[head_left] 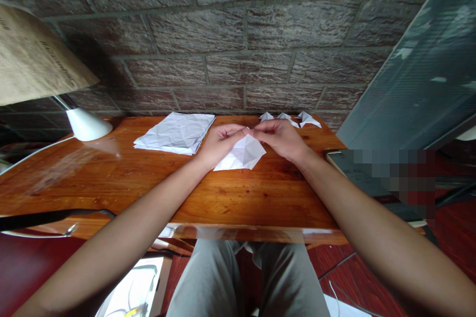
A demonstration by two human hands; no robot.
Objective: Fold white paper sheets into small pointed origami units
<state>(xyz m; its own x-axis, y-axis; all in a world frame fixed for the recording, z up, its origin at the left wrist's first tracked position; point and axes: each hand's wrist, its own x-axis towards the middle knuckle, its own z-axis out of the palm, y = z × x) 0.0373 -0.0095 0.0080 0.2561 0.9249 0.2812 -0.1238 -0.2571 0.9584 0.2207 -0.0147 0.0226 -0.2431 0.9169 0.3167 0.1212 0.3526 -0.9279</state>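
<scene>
Head view: the left hand [222, 144] and right hand [283, 139] pinch a creased white paper [241, 154] by its upper end, partly hiding it. Folded paper pieces [308, 120] right beyond the grip are partly covered; a glossy wooden table [256, 200] spreads below it, a block wall [223, 27] behind, a cut-off lampshade [40, 59] far left.

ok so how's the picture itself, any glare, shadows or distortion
In the head view: pale glare streaks the glossy brown wooden tabletop at left; dark shadow lies on the rough gray brick wall beside the tan printed lampshade; the bare left forearm and right forearm widen toward the lower corners, likely lens stretch; pixelation hides an area at right; the held, creased white paper shows its folds.
</scene>
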